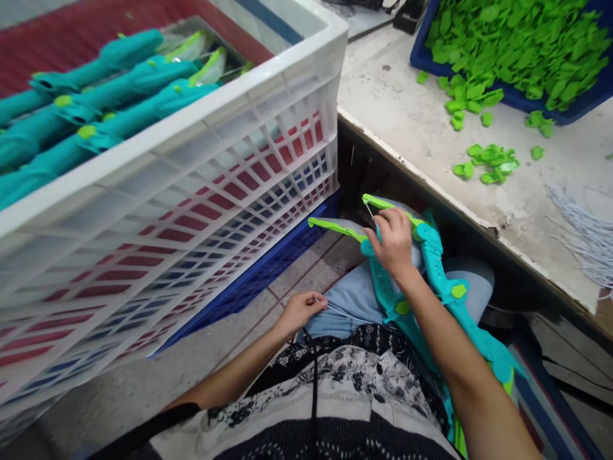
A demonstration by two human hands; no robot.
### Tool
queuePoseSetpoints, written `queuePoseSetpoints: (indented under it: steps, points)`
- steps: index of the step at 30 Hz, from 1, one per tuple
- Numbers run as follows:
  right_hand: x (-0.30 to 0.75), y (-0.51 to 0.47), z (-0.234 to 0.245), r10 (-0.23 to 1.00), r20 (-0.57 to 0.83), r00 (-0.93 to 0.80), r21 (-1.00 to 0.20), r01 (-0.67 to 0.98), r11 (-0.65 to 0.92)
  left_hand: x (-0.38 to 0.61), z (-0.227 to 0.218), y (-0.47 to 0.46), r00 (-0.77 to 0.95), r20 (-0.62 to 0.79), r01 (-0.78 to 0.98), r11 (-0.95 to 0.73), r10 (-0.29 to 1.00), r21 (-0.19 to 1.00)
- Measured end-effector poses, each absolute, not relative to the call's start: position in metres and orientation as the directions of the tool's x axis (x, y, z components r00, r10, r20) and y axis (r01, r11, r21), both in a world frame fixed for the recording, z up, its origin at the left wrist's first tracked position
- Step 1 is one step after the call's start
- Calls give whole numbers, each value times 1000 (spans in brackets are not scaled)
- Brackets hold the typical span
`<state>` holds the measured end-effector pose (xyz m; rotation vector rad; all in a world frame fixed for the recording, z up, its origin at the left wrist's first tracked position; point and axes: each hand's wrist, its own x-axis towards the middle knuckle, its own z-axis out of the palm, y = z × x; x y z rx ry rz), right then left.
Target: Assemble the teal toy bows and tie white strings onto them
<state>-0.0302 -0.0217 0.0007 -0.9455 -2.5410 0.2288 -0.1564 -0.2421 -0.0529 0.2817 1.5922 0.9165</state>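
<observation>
Across my lap lie two long teal plastic pieces that look like toy bows, with lime-green hooked tips and green knobs. My right hand is closed near the tip end, its fingers around the limbs. From the upper green tip a short stretch of white cord runs to the right fingers. My left hand, lower and to the left, pinches the end of a thin white cord, which runs over my lap towards the bows. What the right fingertips grip exactly is partly hidden.
At left stands a white plastic crate holding several teal bows. On the white table are a blue bin heaped with small green parts, loose green parts and a bundle of white cords. The table edge borders my knees.
</observation>
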Motion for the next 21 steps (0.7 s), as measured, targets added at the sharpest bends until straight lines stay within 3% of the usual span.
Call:
queuePoseSetpoints:
  steps: [2, 4, 6, 8, 12, 15, 18, 21]
  points:
    - [-46, -47, 11, 529, 207, -823, -377, 432, 819, -160, -47, -238, -278, -696, -311, 624, 662, 717]
    - [-55, -74, 16, 404, -23, -915, -441, 372, 817, -164, -37, -233, -332, -657, -350, 559, 676, 752]
    - [-54, -97, 15, 337, -260, -905, -474, 424, 771, -166, -25, -226, -398, -618, -408, 472, 678, 781]
    - [-45, -113, 7, 353, -385, -852, -537, 519, 665, -166, -14, -218, -441, -604, -488, 387, 664, 782]
    - [-23, -121, -12, 481, -378, -791, -797, 542, 266, -154, -5, -202, -341, -700, -735, 286, 628, 615]
    - [-15, -120, -17, 552, -357, -753, -877, 475, 80, -146, -4, -193, -221, -751, -852, 252, 622, 459]
    - [-14, -120, -11, 577, -366, -730, -894, 447, -2, -143, -2, -188, -209, -739, -871, 222, 641, 439]
    - [-15, -124, -3, 610, -379, -696, -913, 387, -126, -143, 2, -184, -243, -681, -845, 193, 691, 499]
